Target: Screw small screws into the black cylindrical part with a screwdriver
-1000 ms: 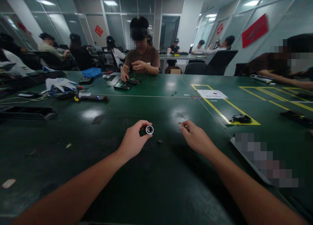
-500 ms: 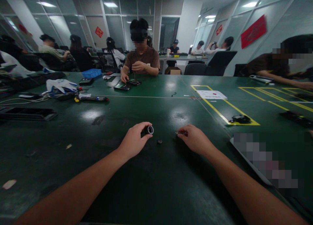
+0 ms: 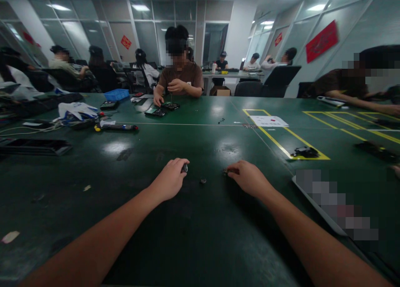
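Note:
My left hand (image 3: 168, 179) is closed around a short dark cylinder with a silver rim (image 3: 185, 168); most of it is hidden behind the fingers. To the right, my right hand (image 3: 249, 178) pinches a small metallic piece (image 3: 225, 171) low over the table, too small to make out its kind. Between both hands a tiny dark part (image 3: 203, 181) lies on the green tabletop (image 3: 193, 233), touched by neither hand.
A grey-edged flat panel (image 3: 320, 208), partly blurred out, lies right of my right forearm. Black parts (image 3: 305, 152) sit inside yellow tape. A screwdriver-like tool (image 3: 118, 127), gloves (image 3: 76, 111) and a blue bin (image 3: 116, 95) are at left. A co-worker (image 3: 179, 76) handles devices opposite.
My left hand has moved slightly left and turned the cylinder, so its open end shows less. My right hand stays nearly in place with its small piece.

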`<state>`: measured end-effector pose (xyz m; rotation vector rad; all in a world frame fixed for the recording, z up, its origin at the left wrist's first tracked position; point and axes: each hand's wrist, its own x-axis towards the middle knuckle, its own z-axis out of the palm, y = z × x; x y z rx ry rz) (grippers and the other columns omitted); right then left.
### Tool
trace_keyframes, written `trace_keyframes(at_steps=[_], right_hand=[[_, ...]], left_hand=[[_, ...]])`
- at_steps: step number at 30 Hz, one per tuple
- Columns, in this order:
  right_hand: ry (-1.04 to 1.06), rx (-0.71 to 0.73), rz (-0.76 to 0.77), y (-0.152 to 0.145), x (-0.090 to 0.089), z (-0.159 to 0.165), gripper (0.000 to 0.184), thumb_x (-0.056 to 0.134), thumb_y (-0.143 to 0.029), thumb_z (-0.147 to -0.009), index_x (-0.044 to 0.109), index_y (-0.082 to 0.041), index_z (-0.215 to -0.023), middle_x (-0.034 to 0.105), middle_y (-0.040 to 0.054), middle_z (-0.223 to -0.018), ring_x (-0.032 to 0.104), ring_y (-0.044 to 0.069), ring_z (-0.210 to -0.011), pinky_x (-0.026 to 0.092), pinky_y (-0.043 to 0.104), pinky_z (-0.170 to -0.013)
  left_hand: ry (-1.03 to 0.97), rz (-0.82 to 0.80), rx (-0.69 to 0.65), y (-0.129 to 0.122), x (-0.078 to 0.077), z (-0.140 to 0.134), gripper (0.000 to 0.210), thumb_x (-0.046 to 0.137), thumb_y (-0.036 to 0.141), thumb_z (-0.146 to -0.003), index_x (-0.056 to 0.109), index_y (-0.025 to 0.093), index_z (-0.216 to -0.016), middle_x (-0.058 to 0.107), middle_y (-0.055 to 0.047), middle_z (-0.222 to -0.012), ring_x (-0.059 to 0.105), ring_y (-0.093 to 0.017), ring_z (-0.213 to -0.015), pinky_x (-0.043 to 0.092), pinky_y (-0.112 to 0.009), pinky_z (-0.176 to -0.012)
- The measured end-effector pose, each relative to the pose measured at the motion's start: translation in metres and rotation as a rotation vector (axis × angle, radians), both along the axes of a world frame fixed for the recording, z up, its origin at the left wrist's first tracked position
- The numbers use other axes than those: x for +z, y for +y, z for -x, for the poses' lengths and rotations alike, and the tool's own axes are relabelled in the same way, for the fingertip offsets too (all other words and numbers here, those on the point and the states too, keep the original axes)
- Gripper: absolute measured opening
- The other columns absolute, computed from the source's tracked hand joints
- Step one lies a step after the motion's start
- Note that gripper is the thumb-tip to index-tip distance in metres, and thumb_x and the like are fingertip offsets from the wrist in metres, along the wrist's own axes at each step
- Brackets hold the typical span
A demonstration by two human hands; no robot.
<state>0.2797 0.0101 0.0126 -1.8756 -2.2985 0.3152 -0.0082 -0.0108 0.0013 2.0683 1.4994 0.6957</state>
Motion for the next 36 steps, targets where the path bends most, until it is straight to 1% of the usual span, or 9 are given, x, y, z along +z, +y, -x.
trace_keyframes(at_steps=[4, 8, 11, 16, 24, 27, 31, 34, 36], right_hand=[[-0.003, -0.01, -0.001, 0.001, -0.001, -0.001, 0.025, 0.06, -0.022, -0.091, 0.077, -0.02, -0.11, 0.073, 0.0103, -0.106, 0.067, 0.023, -0.094, 0.048, 0.032, -0.081], [-0.003, -0.01, -0.004, 0.001, -0.002, -0.002, 0.026, 0.059, -0.024, -0.092, 0.077, -0.02, -0.111, 0.073, 0.0108, -0.107, 0.067, 0.024, -0.095, 0.048, 0.033, -0.082], [-0.004, -0.009, -0.001, 0.001, -0.001, -0.002, 0.025, 0.059, -0.024, -0.092, 0.077, -0.021, -0.11, 0.073, 0.0103, -0.107, 0.068, 0.024, -0.095, 0.048, 0.032, -0.082], [-0.002, -0.018, 0.004, 0.0, 0.0, -0.002, 0.024, 0.06, -0.024, -0.092, 0.077, -0.022, -0.109, 0.074, 0.0099, -0.107, 0.068, 0.024, -0.094, 0.047, 0.031, -0.079], [0.02, -0.031, 0.008, 0.002, -0.001, -0.006, 0.022, 0.062, -0.024, -0.091, 0.077, -0.022, -0.105, 0.077, 0.0076, -0.099, 0.07, 0.022, -0.088, 0.046, 0.029, -0.073], [0.021, -0.046, 0.008, 0.002, 0.0, -0.006, 0.025, 0.062, -0.026, -0.09, 0.075, -0.021, -0.111, 0.077, 0.0077, -0.096, 0.07, 0.022, -0.085, 0.046, 0.029, -0.07], [0.023, -0.046, 0.006, 0.001, 0.0, -0.006, 0.026, 0.062, -0.026, -0.09, 0.075, -0.02, -0.111, 0.077, 0.0079, -0.096, 0.07, 0.023, -0.084, 0.045, 0.029, -0.069], [0.028, -0.037, 0.004, 0.001, 0.0, -0.007, 0.025, 0.061, -0.026, -0.09, 0.075, -0.02, -0.11, 0.077, 0.0076, -0.096, 0.07, 0.023, -0.084, 0.045, 0.029, -0.069], [0.032, -0.032, 0.006, 0.001, -0.001, -0.007, 0.025, 0.061, -0.026, -0.09, 0.075, -0.02, -0.111, 0.077, 0.0071, -0.095, 0.07, 0.022, -0.084, 0.045, 0.029, -0.069]], left_hand=[[0.024, 0.05, 0.028, 0.007, -0.008, 0.009, 0.054, 0.061, 0.022, -0.09, 0.051, 0.026, -0.143, 0.06, -0.014, -0.136, 0.057, -0.031, -0.126, 0.044, -0.051, -0.107], [-0.054, 0.079, -0.018, 0.013, -0.005, 0.017, 0.072, 0.071, 0.029, -0.084, 0.041, 0.028, -0.149, 0.057, -0.012, -0.144, 0.054, -0.031, -0.132, 0.039, -0.051, -0.112], [-0.16, 0.051, 0.073, 0.019, 0.001, 0.022, 0.061, 0.06, 0.04, -0.092, 0.042, 0.025, -0.148, 0.056, -0.013, -0.146, 0.053, -0.029, -0.133, 0.039, -0.049, -0.113], [-0.261, -0.021, 0.263, 0.037, 0.004, 0.038, 0.048, 0.043, 0.037, -0.099, 0.045, 0.017, -0.143, 0.059, -0.014, -0.14, 0.059, -0.024, -0.126, 0.045, -0.041, -0.108], [0.133, 0.011, 0.395, 0.039, 0.025, 0.093, 0.036, 0.053, 0.037, -0.09, 0.067, 0.02, -0.119, 0.074, -0.01, -0.11, 0.068, -0.028, -0.101, 0.051, -0.041, -0.093], [0.164, 0.042, 0.349, 0.031, 0.022, 0.088, 0.039, 0.049, 0.043, -0.092, 0.067, 0.02, -0.118, 0.073, -0.012, -0.115, 0.067, -0.03, -0.105, 0.05, -0.043, -0.094], [0.143, -0.036, 0.112, 0.029, 0.008, 0.05, 0.058, 0.054, 0.051, -0.091, 0.053, 0.02, -0.14, 0.063, -0.015, -0.133, 0.058, -0.033, -0.124, 0.045, -0.045, -0.103], [0.243, -0.11, -0.072, 0.034, -0.002, 0.019, 0.051, 0.056, 0.039, -0.091, 0.053, 0.022, -0.14, 0.062, -0.014, -0.132, 0.056, -0.031, -0.123, 0.043, -0.044, -0.105], [0.304, -0.14, -0.1, 0.036, -0.004, 0.005, 0.042, 0.052, 0.029, -0.092, 0.057, 0.021, -0.133, 0.062, -0.014, -0.127, 0.057, -0.03, -0.119, 0.045, -0.043, -0.102]])
